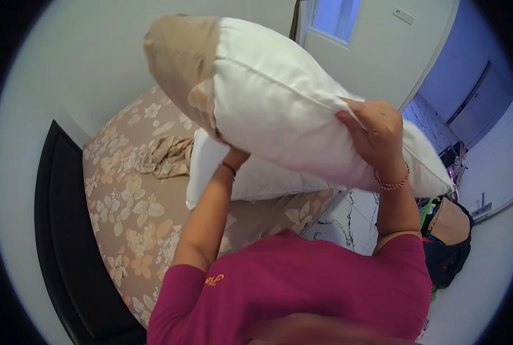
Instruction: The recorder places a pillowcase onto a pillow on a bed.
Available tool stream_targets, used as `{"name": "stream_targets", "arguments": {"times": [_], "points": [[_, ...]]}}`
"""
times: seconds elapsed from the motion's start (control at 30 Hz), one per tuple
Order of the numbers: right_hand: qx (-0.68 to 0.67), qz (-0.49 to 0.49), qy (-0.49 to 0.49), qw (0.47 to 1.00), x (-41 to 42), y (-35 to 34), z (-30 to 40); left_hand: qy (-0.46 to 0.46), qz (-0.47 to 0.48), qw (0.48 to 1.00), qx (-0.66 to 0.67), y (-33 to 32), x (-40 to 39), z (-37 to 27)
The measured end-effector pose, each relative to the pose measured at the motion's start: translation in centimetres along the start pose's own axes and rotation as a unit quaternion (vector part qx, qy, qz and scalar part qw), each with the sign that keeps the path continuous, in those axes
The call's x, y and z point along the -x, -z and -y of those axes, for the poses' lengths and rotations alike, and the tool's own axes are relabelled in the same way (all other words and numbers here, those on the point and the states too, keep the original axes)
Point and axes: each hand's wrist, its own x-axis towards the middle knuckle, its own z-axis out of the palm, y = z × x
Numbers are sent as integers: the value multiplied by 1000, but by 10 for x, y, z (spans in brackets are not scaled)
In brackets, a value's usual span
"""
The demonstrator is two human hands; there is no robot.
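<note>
A white pillow (278, 99) is lifted over the bed, tilted with its far left end inside a brown floral pillowcase (181, 56). The case covers only that end; the rest of the pillow is bare. My right hand (375, 127) pinches the pillow's white fabric along its seam, towards the near right end. Under the pillow, at the edge of the pillowcase, is my left hand (238, 156); its fingers are hidden, so I cannot see how it grips. Below them, a second white pillow (256, 177) lies on the bed.
A crumpled brown cloth (170, 157) lies left of the second pillow on the floral bedsheet (140, 202). A black headboard (67, 241) runs along the left. Marble-patterned floor (347, 220) shows at right, near a dark bag or garment (450, 254). A doorway (450, 64) is at upper right.
</note>
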Motion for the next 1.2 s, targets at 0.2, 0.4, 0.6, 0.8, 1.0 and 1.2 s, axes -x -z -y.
{"name": "stream_targets", "arguments": {"times": [0.2,0.4,0.6,0.8,1.0,1.2], "points": [[147,162,101,971,83,-111,18,111,35,985,130,-4,87,55],[-15,307,-9,952,185,-214,15,412,-89,868,262,-47,182,59],[-142,402,-17,904,131,-209,-14,308,-396,841,203,-31,162,33],[-218,318,126,914,64,-234,-34,359,-395,840,95,-23,114,17],[-208,310,222,901,60,-293,-38,393,-465,793,-32,-30,97,33],[-239,342,234,878,86,-331,-50,488,-440,754,17,-36,90,46]]}}
